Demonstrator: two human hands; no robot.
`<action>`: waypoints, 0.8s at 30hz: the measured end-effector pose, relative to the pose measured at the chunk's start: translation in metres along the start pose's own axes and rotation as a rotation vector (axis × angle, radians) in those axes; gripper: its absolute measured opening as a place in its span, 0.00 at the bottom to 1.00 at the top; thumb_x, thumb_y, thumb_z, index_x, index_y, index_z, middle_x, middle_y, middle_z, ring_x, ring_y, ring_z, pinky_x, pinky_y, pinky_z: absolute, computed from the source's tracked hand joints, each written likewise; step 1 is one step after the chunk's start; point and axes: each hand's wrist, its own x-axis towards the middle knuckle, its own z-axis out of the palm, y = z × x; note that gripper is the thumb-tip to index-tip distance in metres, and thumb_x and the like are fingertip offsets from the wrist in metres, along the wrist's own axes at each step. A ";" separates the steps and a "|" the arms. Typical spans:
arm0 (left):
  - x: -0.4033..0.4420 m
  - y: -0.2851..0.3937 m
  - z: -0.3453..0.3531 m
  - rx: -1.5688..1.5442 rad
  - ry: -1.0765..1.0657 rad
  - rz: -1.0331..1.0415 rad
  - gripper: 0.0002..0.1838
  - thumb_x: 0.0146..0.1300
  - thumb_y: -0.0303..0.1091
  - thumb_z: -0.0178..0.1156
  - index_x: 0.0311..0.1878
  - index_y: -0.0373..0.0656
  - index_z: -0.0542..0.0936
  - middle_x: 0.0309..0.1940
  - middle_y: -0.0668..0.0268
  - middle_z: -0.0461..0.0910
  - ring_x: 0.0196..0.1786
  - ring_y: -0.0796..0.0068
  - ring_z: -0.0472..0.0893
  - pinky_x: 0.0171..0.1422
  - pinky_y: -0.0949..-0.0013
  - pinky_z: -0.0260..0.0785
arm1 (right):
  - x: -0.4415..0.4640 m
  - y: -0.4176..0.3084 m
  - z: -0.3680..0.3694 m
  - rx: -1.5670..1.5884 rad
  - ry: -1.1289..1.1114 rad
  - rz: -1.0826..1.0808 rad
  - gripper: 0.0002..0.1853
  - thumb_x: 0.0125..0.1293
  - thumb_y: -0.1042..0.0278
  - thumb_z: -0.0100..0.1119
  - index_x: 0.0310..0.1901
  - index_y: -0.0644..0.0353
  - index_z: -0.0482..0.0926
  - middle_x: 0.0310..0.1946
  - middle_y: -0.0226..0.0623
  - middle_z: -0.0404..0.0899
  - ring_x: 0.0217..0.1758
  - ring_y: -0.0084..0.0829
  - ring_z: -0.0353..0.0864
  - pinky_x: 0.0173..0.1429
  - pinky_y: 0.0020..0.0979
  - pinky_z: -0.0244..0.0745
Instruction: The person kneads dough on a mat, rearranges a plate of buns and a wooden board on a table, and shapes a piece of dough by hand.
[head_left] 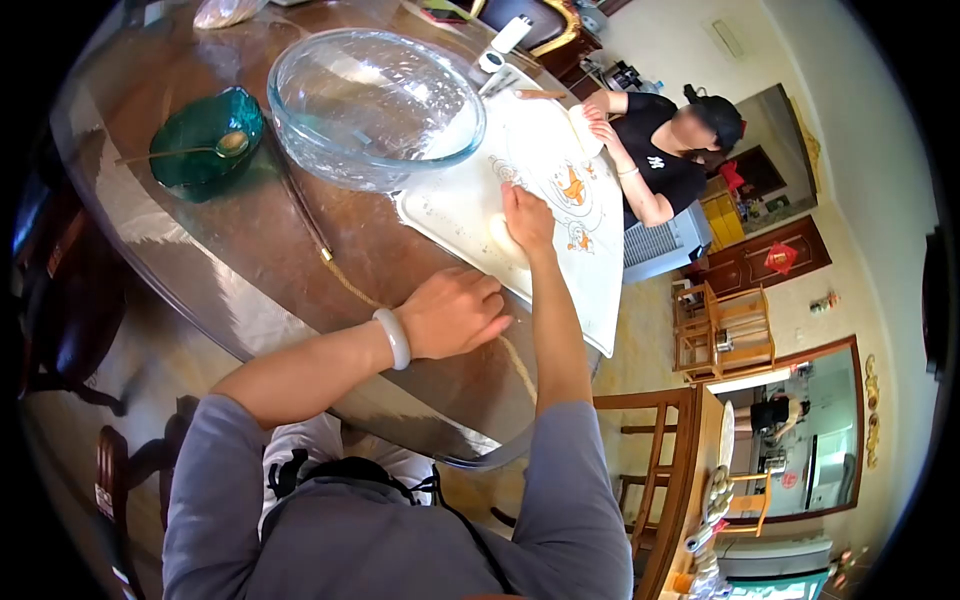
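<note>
My right hand [527, 218] presses down on a pale lump of dough [503, 240] at the near edge of a white printed mat [590, 290]. Its fingers are curled over the dough, which shows partly beside the palm. My left hand [448, 312], with a white bangle at the wrist, hovers over or rests on the table's near side. Its fingers are curled in, and what they hold, if anything, is hidden. A tan cord [350, 288] passes under or behind this hand and comes out on its right.
A large glass bowl [375, 165] with floury smears stands beside the mat. Left of it is a green bowl [180, 175] with a spoon [232, 145]; dark sticks [303, 212] lie between. Across the mat, a co-worker [660, 150] handles pale dough [585, 132]. A wooden chair [650, 440] stands right.
</note>
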 end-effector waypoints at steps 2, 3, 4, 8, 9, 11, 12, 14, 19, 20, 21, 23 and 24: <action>-0.002 -0.004 0.002 0.005 0.012 -0.004 0.13 0.60 0.38 0.58 0.26 0.39 0.76 0.32 0.60 0.74 0.34 0.61 0.77 0.37 0.62 0.71 | -0.006 0.008 -0.007 0.135 -0.105 0.029 0.29 0.68 0.41 0.38 0.33 0.56 0.82 0.39 0.45 0.82 0.46 0.50 0.79 0.52 0.45 0.72; -0.001 -0.004 0.001 0.010 0.014 -0.006 0.12 0.60 0.38 0.58 0.27 0.38 0.76 0.32 0.60 0.75 0.34 0.61 0.77 0.37 0.62 0.71 | -0.008 0.012 -0.012 0.204 -0.157 0.044 0.29 0.68 0.40 0.38 0.34 0.56 0.82 0.39 0.46 0.82 0.46 0.50 0.79 0.51 0.44 0.72; -0.001 -0.003 0.001 0.009 0.007 -0.004 0.12 0.60 0.38 0.58 0.27 0.38 0.76 0.32 0.60 0.75 0.34 0.61 0.77 0.38 0.62 0.71 | -0.008 0.020 -0.018 0.279 -0.229 0.114 0.30 0.67 0.36 0.39 0.36 0.55 0.83 0.38 0.47 0.82 0.46 0.49 0.79 0.51 0.42 0.72; 0.001 0.001 -0.003 0.020 -0.003 -0.023 0.15 0.62 0.40 0.56 0.26 0.37 0.78 0.29 0.59 0.75 0.31 0.61 0.78 0.37 0.63 0.72 | -0.028 0.039 -0.041 -0.088 0.078 0.251 0.30 0.67 0.36 0.41 0.37 0.55 0.84 0.37 0.47 0.82 0.46 0.48 0.81 0.51 0.43 0.73; 0.001 0.000 -0.003 0.024 0.002 -0.010 0.15 0.62 0.40 0.56 0.26 0.37 0.78 0.29 0.59 0.75 0.31 0.61 0.78 0.36 0.63 0.72 | -0.033 0.042 -0.046 -0.154 0.039 0.298 0.30 0.67 0.37 0.41 0.38 0.55 0.84 0.38 0.48 0.82 0.46 0.48 0.81 0.51 0.44 0.73; 0.001 0.001 -0.001 0.016 -0.013 -0.010 0.14 0.62 0.39 0.57 0.26 0.37 0.77 0.30 0.59 0.75 0.32 0.61 0.78 0.36 0.63 0.72 | -0.037 0.052 -0.057 -0.299 -0.039 0.373 0.29 0.68 0.38 0.40 0.40 0.56 0.84 0.40 0.49 0.82 0.46 0.50 0.81 0.50 0.46 0.73; 0.001 0.001 -0.001 0.005 -0.037 -0.023 0.13 0.61 0.38 0.58 0.27 0.37 0.77 0.32 0.60 0.75 0.32 0.60 0.78 0.37 0.62 0.72 | -0.041 0.055 -0.060 -0.337 -0.069 0.336 0.28 0.68 0.40 0.41 0.41 0.56 0.83 0.39 0.50 0.82 0.45 0.51 0.81 0.49 0.47 0.73; 0.001 0.001 0.000 -0.007 -0.062 -0.044 0.13 0.61 0.37 0.58 0.28 0.37 0.76 0.33 0.60 0.75 0.34 0.60 0.77 0.37 0.62 0.71 | -0.049 0.064 -0.053 -0.328 -0.078 0.208 0.26 0.68 0.42 0.43 0.42 0.57 0.82 0.38 0.49 0.81 0.44 0.50 0.80 0.49 0.46 0.73; 0.001 0.000 0.001 -0.008 -0.033 -0.012 0.12 0.59 0.37 0.59 0.27 0.37 0.76 0.33 0.60 0.75 0.34 0.60 0.77 0.37 0.61 0.71 | -0.044 0.088 -0.016 0.154 0.248 -0.252 0.17 0.69 0.54 0.47 0.38 0.61 0.78 0.36 0.49 0.79 0.42 0.50 0.78 0.50 0.44 0.70; 0.001 -0.001 0.001 -0.007 -0.035 -0.015 0.12 0.59 0.37 0.59 0.27 0.38 0.76 0.34 0.60 0.75 0.34 0.61 0.77 0.37 0.61 0.71 | -0.041 0.090 -0.012 0.054 0.200 -0.244 0.15 0.69 0.58 0.46 0.35 0.60 0.77 0.33 0.44 0.79 0.38 0.48 0.78 0.45 0.45 0.72; 0.001 0.000 0.002 -0.012 -0.041 -0.017 0.12 0.59 0.37 0.60 0.27 0.38 0.75 0.34 0.60 0.75 0.34 0.61 0.77 0.37 0.61 0.71 | -0.038 0.088 -0.012 -0.011 0.152 -0.253 0.15 0.69 0.58 0.46 0.35 0.60 0.77 0.33 0.44 0.78 0.38 0.48 0.78 0.44 0.44 0.73; 0.000 0.004 0.004 -0.025 -0.068 -0.019 0.12 0.58 0.37 0.60 0.27 0.38 0.75 0.34 0.60 0.74 0.34 0.62 0.77 0.37 0.62 0.71 | -0.034 0.081 -0.020 -0.146 0.057 -0.259 0.15 0.69 0.58 0.46 0.34 0.60 0.77 0.32 0.43 0.78 0.37 0.46 0.78 0.42 0.44 0.73; 0.001 0.005 0.004 -0.025 -0.083 -0.020 0.12 0.58 0.37 0.60 0.27 0.39 0.75 0.35 0.60 0.74 0.34 0.62 0.77 0.37 0.62 0.71 | -0.032 0.076 -0.023 -0.238 0.051 -0.290 0.17 0.70 0.56 0.45 0.34 0.59 0.78 0.32 0.43 0.79 0.36 0.45 0.80 0.39 0.42 0.75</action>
